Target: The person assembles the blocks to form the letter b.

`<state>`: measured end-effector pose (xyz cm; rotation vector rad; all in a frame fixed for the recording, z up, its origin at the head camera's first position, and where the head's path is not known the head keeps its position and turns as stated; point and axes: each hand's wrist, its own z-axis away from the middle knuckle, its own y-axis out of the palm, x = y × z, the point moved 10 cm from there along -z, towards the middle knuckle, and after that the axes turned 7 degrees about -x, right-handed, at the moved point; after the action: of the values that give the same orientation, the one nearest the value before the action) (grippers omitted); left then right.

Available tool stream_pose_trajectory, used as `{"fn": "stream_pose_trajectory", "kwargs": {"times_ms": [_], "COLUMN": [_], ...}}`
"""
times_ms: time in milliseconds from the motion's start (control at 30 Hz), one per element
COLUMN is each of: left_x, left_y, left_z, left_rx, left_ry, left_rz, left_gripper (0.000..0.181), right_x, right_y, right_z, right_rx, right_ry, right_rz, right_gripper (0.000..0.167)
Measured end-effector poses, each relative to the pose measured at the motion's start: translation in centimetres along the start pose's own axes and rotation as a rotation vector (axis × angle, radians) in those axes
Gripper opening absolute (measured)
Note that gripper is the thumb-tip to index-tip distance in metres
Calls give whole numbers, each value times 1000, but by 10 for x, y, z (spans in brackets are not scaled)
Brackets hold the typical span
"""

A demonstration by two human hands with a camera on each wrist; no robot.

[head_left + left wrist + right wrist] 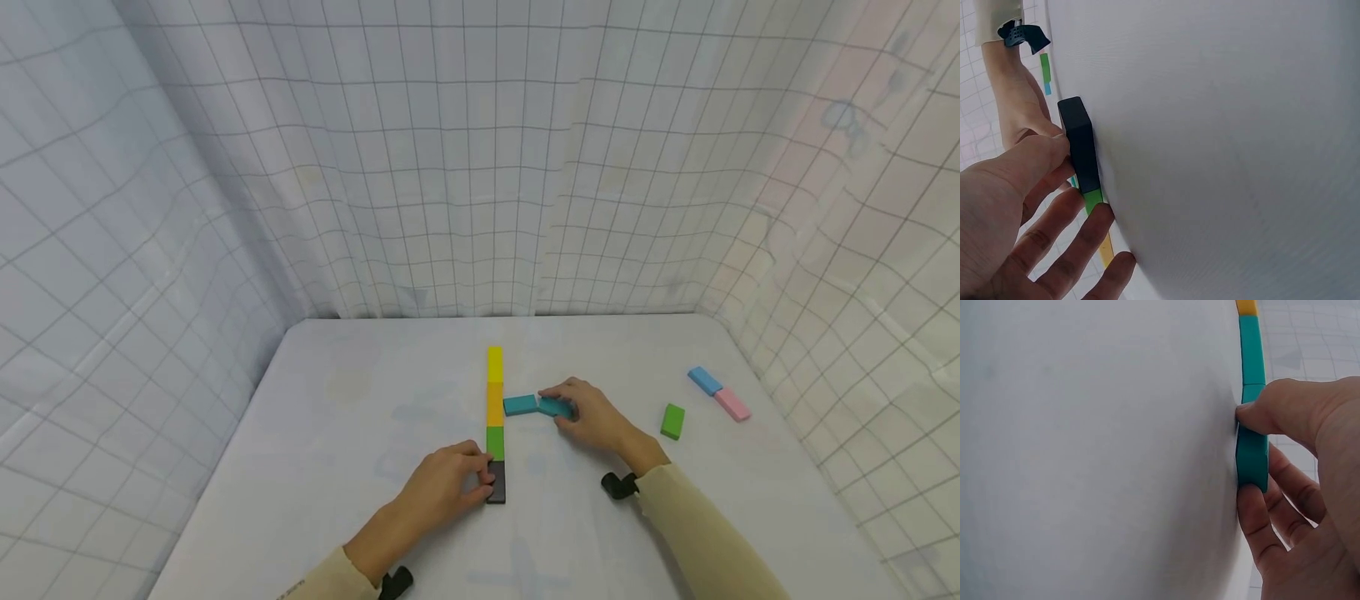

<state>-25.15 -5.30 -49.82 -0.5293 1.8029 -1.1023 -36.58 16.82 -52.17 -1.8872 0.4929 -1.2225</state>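
My left hand (446,483) touches the left side of a black block (497,483) with thumb and fingertips; in the left wrist view its other fingers spread beside the block. The black block ends a straight column with a green block (495,443), an orange block (495,405) and a yellow block (495,364). A teal block (520,405) branches off rightward from the orange one. My right hand (592,417) pinches a second teal block (1252,459) between thumb and fingers. This one sits slightly angled, its left end against the first teal block.
On the right of the white table (330,467) lie a loose green block (672,422), a blue block (705,381) and a pink block (732,404), the last two end to end. Gridded white curtains (450,167) enclose the table's back and sides.
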Motion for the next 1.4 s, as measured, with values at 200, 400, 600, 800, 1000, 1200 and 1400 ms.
{"fn": "stream_pose_trajectory", "kwargs": {"times_ms": [200,400,600,800,1000,1200,1400], "left_x": [0,2,3,3,2,4,6], "left_y": [0,0,1,1,0,-1,0], "left_z": [-1,-1,0,-1,0,1,0], "left_rx": [-6,-16,-12,-20,-22,-20,-40], "left_ry": [13,18,4,11,13,4,25], "left_rz": [4,5,11,9,13,36,20], "left_gripper": [19,20,22,24,24,22,23], "right_x": [0,1,2,5,3,-2,-2], "right_y": [-1,-1,-1,-3,-1,1,-3], "right_z": [2,2,3,2,2,5,9], "right_rx": [4,-6,-2,7,18,20,-1], "right_ry": [2,-34,-51,-39,-14,28,45], "right_rz": [3,-3,-10,-15,-11,0,-16], "right_gripper": [51,50,51,52,53,55,57]}}
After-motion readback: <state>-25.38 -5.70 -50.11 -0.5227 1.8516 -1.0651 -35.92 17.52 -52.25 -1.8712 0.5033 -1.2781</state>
